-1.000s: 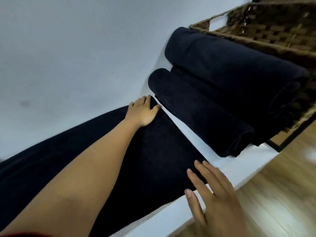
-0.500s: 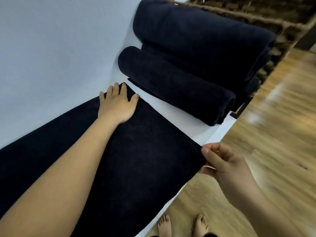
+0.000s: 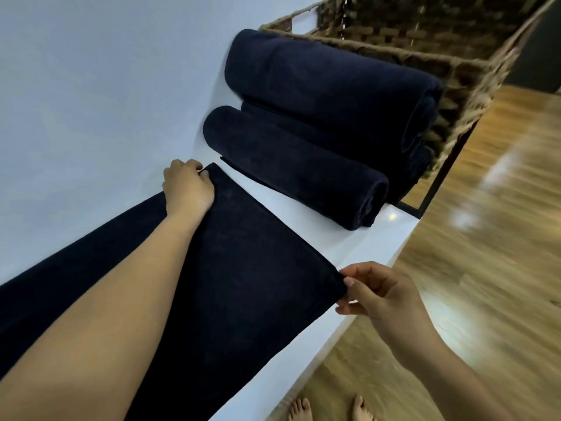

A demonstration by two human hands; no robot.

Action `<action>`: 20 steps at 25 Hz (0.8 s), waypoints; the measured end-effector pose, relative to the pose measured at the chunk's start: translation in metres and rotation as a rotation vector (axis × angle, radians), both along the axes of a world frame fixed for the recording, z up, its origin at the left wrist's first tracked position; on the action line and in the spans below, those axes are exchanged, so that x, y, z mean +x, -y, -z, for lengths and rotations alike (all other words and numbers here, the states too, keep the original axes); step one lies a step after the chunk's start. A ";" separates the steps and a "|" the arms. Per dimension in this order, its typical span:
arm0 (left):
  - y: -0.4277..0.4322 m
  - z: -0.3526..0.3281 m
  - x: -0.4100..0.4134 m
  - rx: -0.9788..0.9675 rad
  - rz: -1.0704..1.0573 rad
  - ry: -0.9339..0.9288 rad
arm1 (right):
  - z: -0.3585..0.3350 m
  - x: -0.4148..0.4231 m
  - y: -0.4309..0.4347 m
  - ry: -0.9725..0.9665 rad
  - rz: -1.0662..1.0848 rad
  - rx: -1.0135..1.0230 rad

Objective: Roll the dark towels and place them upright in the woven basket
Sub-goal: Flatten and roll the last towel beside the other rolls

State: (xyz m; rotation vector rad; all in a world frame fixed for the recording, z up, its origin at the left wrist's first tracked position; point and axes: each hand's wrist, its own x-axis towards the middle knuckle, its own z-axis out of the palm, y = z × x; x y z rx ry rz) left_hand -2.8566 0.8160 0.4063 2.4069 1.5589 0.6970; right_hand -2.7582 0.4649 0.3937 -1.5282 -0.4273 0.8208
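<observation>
Three dark towels were on the white surface [image 3: 306, 235]: two rolled ones, a thick roll [image 3: 331, 86] and a thinner roll [image 3: 291, 165], lay on their sides beside the one woven basket [image 3: 461, 74], and one flat towel [image 3: 243, 275] lay spread out, smooth and navy-black. The left hand [image 3: 188, 186] pinched its far corner; the right hand [image 3: 379, 296] pinched its near corner.

White table [image 3: 358, 256] with dark towels
A flat towel [image 3: 243, 284], two rolled towels [image 3: 291, 165] and a woven basket [image 3: 455, 71] lie on it.
</observation>
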 end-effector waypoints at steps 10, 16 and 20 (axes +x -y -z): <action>0.008 0.003 -0.006 0.139 0.001 0.090 | -0.009 -0.005 -0.018 -0.022 0.022 -0.164; 0.008 -0.003 -0.004 -0.002 0.015 0.173 | 0.017 -0.015 -0.013 1.268 -0.218 0.223; -0.001 -0.023 0.005 -0.206 -0.059 0.025 | 0.025 -0.011 -0.018 1.521 -0.286 0.332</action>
